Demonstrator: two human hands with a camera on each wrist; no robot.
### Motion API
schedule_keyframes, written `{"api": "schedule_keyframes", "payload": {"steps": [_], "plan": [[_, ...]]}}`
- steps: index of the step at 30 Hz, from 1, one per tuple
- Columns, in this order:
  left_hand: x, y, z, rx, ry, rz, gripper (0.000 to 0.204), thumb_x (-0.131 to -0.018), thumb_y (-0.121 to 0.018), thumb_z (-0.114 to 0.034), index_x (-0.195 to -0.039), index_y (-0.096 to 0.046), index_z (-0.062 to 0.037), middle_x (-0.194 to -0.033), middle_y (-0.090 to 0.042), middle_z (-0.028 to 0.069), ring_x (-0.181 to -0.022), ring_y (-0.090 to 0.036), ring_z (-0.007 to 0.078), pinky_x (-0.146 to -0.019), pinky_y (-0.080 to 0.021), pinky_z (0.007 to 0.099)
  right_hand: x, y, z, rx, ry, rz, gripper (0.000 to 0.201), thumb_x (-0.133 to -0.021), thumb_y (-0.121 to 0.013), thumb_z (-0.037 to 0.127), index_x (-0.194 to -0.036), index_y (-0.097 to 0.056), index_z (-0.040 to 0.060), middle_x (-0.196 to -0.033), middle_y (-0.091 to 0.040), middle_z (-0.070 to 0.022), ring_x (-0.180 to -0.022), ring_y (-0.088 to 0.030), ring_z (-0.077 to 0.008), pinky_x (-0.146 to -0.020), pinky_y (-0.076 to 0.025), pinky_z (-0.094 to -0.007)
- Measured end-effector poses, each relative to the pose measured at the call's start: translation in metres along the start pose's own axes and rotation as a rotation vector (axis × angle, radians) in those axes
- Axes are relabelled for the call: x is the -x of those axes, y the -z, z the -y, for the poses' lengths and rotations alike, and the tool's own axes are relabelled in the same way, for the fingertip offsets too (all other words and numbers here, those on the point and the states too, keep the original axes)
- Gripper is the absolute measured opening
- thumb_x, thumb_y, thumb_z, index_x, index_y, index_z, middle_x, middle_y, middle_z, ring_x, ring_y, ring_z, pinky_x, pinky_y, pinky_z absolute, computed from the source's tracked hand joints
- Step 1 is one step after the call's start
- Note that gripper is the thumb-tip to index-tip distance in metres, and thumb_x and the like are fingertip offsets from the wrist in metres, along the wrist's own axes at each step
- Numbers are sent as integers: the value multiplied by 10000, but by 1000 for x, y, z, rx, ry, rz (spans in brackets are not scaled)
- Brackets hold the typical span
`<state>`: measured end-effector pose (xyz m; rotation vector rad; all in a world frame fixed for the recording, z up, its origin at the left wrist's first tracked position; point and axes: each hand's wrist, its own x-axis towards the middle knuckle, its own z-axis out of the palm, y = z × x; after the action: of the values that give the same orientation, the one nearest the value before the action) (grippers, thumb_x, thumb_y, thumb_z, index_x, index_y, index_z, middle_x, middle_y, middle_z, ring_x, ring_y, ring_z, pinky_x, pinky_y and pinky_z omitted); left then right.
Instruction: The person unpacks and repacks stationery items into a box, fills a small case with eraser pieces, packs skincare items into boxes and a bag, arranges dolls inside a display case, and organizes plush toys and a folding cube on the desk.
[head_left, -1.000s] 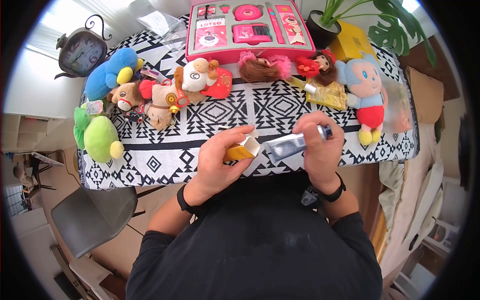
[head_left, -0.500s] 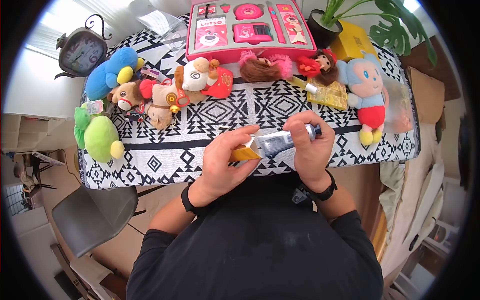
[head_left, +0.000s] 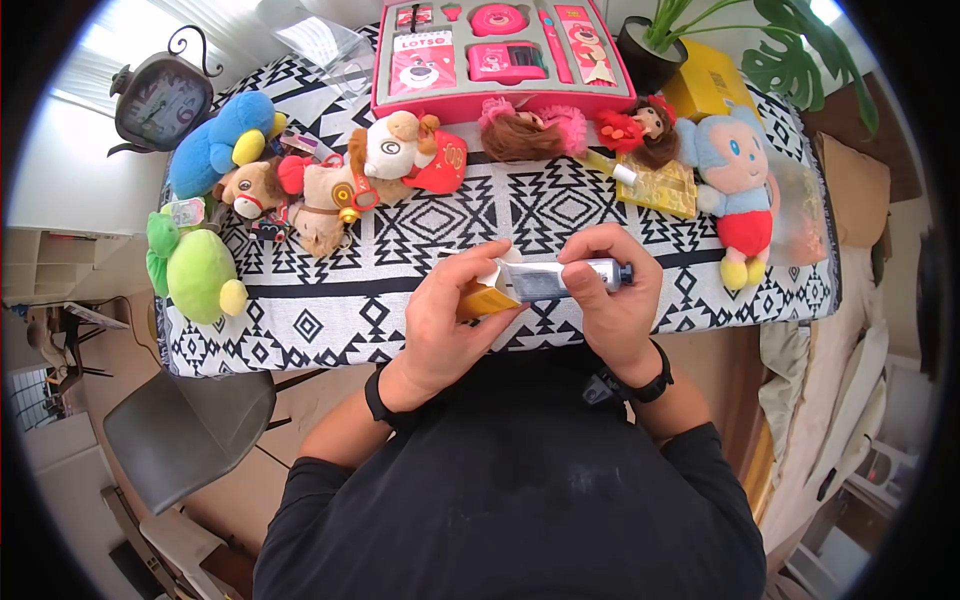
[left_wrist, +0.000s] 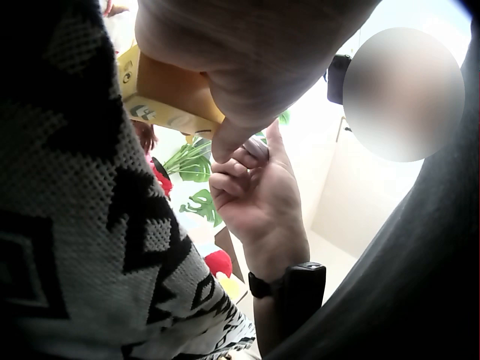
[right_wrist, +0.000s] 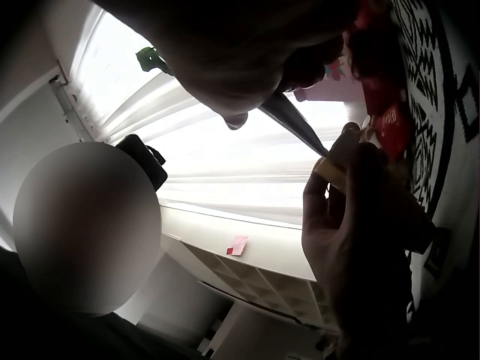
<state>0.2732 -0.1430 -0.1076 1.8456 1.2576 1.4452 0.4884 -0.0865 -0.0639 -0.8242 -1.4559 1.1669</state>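
Note:
My left hand grips a small yellow carton whose opened end faces right. In my right hand a silver-blue squeeze tube is pinched between thumb and fingers near its dark cap. The tube's flat crimped end lies right at the carton's mouth and overlaps it in the head view. From the right wrist, the tube shows as a dark wedge pointing at the carton's edge. The left wrist view shows the carton's yellow side under the left fingers. Both hands are above the table's front edge.
A patterned cloth covers the table. Plush toys stand left, including a green one and a blue one. A pink gift box is at the back. Dolls, a yellow flat pack and a blue-red plush are right.
My right hand has moved left with the tube, bringing its flat end from just apart to the carton's mouth. The tube has turned closer to level. The left hand has shifted slightly right.

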Motion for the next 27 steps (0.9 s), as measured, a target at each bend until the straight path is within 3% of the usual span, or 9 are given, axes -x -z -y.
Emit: {"api": "schedule_keyframes", "payload": {"steps": [10,12,14,16,18,20,24,25,27], "plan": [[-1,3,7,3,12,-48,641,-857,-1007,19,-1356,-604,4,-1437,-778,260,-1255,-818,330,-1002,-703,408,-6,11,4,32,-75,268,399,-903,-998,58,-1235,-779,23,-1151,-766,-56,-1054,-720,-149,-917,-575,-317],[-2,2,6,21,6,-38,639,-856,-1006,26,-1352,-604,6,-1431,-779,266,-1260,-816,332,-1008,-700,408,-7,13,-1,93,52,289,441,-898,-993,49,-1282,-776,24,-1145,-758,-62,-1032,-729,-176,-908,-577,-318],[-2,0,7,18,-18,-55,631,-860,-998,44,-1352,-604,9,-1437,-773,280,-1276,-807,341,-1031,-690,410,-3,16,-9,122,84,269,466,-915,-982,51,-1327,-766,26,-1224,-746,-88,-1090,-723,-210,-954,-574,-340],[0,0,6,84,13,-37,624,-873,-981,70,-1368,-606,11,-1453,-762,292,-1324,-781,346,-1071,-674,416,-2,12,-15,-163,121,122,411,-971,-947,93,-1329,-756,29,-1299,-725,-123,-1163,-699,-236,-1014,-561,-366],[2,1,7,68,8,-25,638,-864,-984,70,-1375,-608,7,-1455,-762,294,-1322,-783,350,-1067,-673,411,-4,14,-15,-144,173,152,401,-1076,-855,146,-1425,-690,39,-1387,-711,-162,-1288,-674,-255,-1093,-549,-393],[3,4,9,51,-4,5,643,-860,-985,72,-1378,-610,2,-1457,-762,295,-1310,-788,355,-1057,-672,409,0,10,-11,-350,-29,156,474,-1160,-763,313,-1508,-593,41,-1479,-687,-235,-1375,-689,-327,-1205,-551,-482],[4,8,13,26,-24,70,624,-912,-944,71,-1411,-584,-30,-1525,-732,286,-1389,-754,334,-1079,-649,382,8,30,-8,-204,-176,347,498,-1210,-677,292,-1606,-511,41,-1267,-801,-181,-1183,-771,-228,-1110,-584,-414],[4,7,14,21,-20,70,624,-912,-944,71,-1411,-584,-30,-1525,-732,286,-1389,-754,334,-1079,-649,382,12,28,-6,-157,-189,234,451,-1181,-730,253,-1536,-624,-3,-1170,-833,-137,-1003,-789,-171,-959,-623,-352],[5,8,17,74,-4,87,638,-917,-939,74,-1433,-582,-39,-1530,-728,289,-1400,-746,348,-1074,-655,387,4,30,19,-47,-198,229,393,-1139,-780,209,-1451,-695,-14,-1142,-839,-123,-941,-784,-156,-893,-627,-331]]}}
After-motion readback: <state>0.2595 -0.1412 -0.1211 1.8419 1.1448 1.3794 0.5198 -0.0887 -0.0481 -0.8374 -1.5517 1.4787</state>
